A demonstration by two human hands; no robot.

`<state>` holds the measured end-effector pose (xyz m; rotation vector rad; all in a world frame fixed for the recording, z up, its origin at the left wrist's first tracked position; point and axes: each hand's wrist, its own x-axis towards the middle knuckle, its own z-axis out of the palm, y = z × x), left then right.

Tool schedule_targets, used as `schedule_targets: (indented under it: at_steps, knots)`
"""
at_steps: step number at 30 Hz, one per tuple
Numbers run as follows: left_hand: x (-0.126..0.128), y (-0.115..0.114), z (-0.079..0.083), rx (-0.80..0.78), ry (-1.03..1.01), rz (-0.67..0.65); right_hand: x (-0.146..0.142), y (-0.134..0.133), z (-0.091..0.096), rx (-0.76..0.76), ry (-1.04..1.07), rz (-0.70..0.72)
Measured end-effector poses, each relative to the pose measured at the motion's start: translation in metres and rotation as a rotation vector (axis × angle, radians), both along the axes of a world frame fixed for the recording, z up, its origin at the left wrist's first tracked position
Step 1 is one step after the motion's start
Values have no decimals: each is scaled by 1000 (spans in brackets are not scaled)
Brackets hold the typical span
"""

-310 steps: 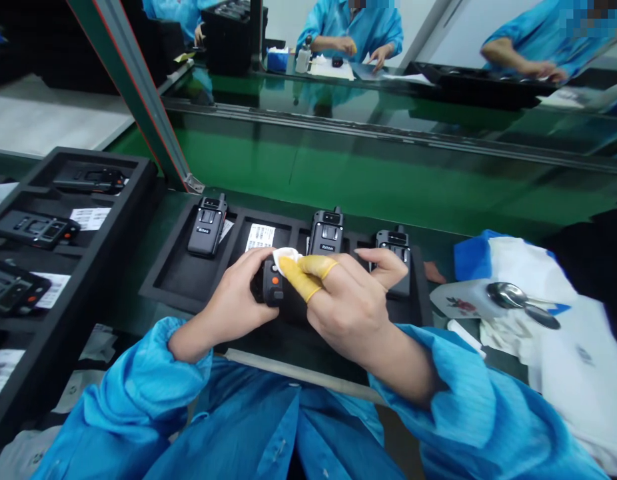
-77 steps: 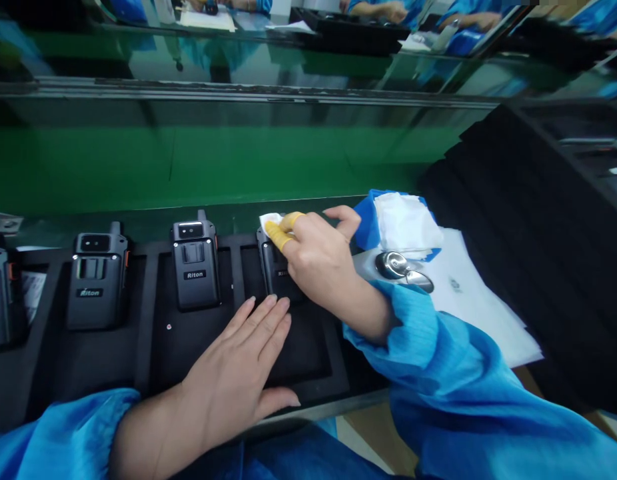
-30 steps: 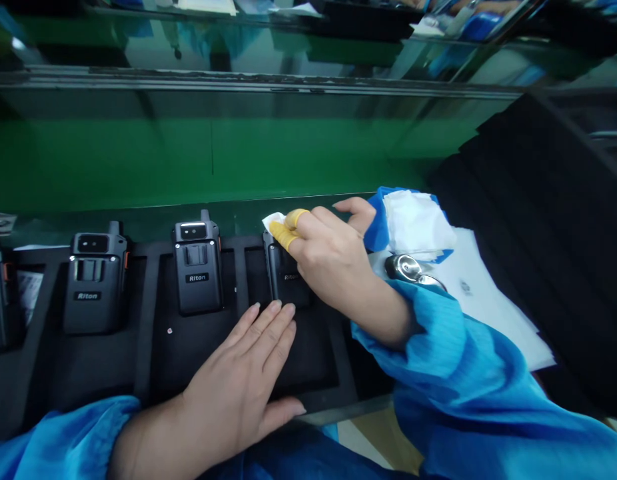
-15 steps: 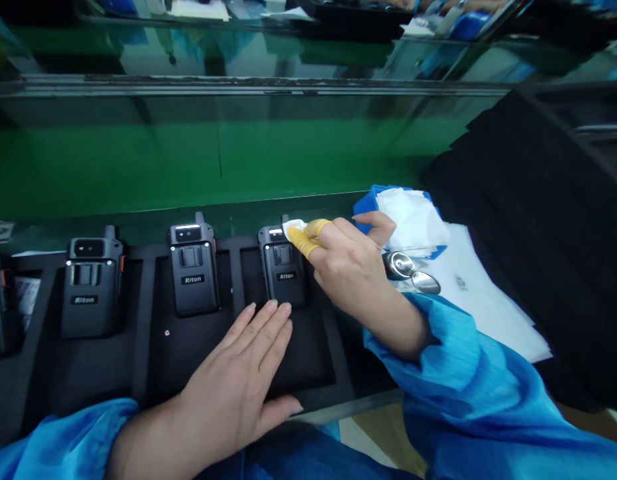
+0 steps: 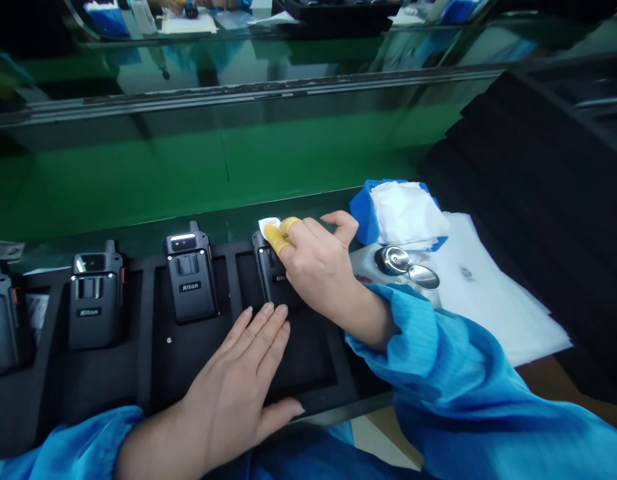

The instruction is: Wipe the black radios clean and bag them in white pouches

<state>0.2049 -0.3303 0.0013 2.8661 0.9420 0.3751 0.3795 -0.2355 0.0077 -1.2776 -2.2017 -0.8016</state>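
A black foam tray [image 5: 153, 390] holds a row of black Riton radios [image 5: 190, 279]. My left hand [image 5: 236, 390] lies flat and open on the tray's near part, fingertips just below the rightmost radio [image 5: 268, 272]. My right hand [image 5: 316, 267], with yellow finger cots on two fingers, pinches a small white cloth [image 5: 268, 224] against the top of that rightmost radio and covers most of it. Blue sleeves cover both of my arms.
A green conveyor belt [image 5: 138, 180] runs behind the tray. To the right lie a blue pack of white wipes [image 5: 403, 212], a shiny metal dispenser [image 5: 406, 263] and white sheets [image 5: 498, 300]. Stacked black foam trays [image 5: 538, 187] rise at the far right.
My right hand with the cloth has slid left over the top of the rightmost radio, covering it again. My left hand has stayed flat on the tray.
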Motion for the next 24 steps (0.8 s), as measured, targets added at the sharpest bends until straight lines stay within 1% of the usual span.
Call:
schedule_targets:
  at_steps: [3, 9, 14, 17, 21, 24]
  knots:
    - [0, 0, 0, -23, -4, -3, 4, -4, 0, -29, -7, -55]
    - [-1, 0, -1, 2, 7, -10, 12, -11, 0, -129, 7, -114]
    - [0, 0, 0, 19, -3, -11, 25, -12, 1, -137, 95, -232]
    - [0, 0, 1, 41, 9, -26, 22, -11, 2, -120, 98, -197]
    - [-1, 0, 0, 53, 18, -26, 11, -6, 2, -109, 20, -114]
    - [-1, 0, 0, 32, 2, -22, 15, -8, 2, -64, -16, -59]
